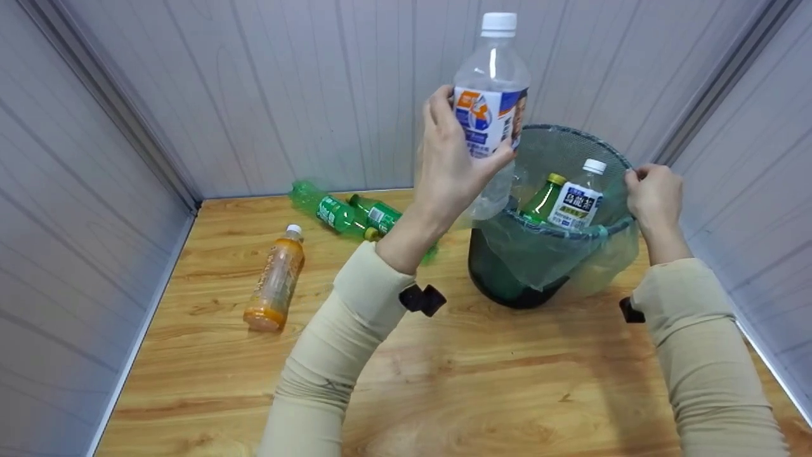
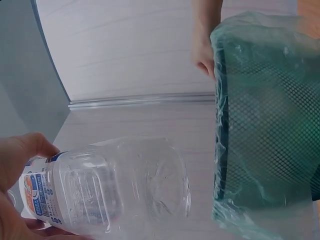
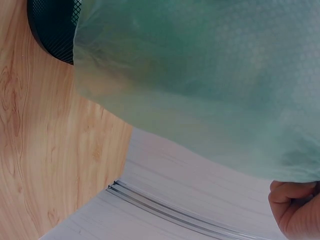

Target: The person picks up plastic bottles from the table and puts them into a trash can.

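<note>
My left hand (image 1: 447,158) grips a large clear bottle (image 1: 495,73) with a white cap and a white, orange and blue label. It is upright in the air, its base just left of the bin's rim. My right hand (image 1: 656,193) pinches the rim of the dark mesh bin (image 1: 507,279) on its right side, where a thin green bag (image 1: 533,254) folds over the edge. Inside the bin stand a green bottle (image 1: 543,198) with a yellow cap and a white-capped bottle (image 1: 577,202) with a blue and white label. The left wrist view shows the clear bottle's base (image 2: 167,180) facing the bin.
Two green bottles (image 1: 330,211) lie against each other near the back wall, partly hidden by my left arm. An orange bottle (image 1: 276,279) with a white cap lies on the wooden table (image 1: 476,381) at left. Pale panel walls (image 1: 304,95) enclose the table at the back and sides.
</note>
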`<move>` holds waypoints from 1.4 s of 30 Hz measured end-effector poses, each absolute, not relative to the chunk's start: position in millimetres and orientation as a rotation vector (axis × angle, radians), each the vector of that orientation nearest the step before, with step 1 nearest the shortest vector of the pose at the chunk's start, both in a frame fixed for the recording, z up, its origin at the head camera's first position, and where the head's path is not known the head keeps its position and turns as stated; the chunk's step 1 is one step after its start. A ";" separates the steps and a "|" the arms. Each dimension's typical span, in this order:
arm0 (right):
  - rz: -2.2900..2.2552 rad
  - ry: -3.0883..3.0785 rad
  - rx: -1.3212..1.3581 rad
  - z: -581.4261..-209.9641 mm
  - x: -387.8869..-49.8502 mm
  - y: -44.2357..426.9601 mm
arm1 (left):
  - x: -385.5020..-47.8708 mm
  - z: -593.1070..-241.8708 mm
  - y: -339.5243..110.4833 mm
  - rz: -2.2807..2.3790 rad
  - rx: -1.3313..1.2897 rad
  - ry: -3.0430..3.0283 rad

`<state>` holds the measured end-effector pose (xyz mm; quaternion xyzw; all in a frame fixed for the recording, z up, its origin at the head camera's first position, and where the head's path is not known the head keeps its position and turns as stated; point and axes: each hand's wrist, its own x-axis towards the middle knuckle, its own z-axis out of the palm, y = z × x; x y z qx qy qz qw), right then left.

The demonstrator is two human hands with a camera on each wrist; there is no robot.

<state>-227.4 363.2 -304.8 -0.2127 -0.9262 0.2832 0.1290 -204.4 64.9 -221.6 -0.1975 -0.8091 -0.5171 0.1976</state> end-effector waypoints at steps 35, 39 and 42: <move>0.754 -2.677 -0.594 -306.3 -229.7 363.7 | -241.9 -269.8 157.9 -1.357 -0.595 -2.394; 0.742 -2.660 -0.582 -307.2 -229.5 362.9 | -244.4 -274.9 162.0 -1.298 -0.582 -2.456; 0.759 -2.664 -0.597 -307.2 -229.6 362.4 | -246.2 -278.0 164.6 -1.234 -0.561 -2.512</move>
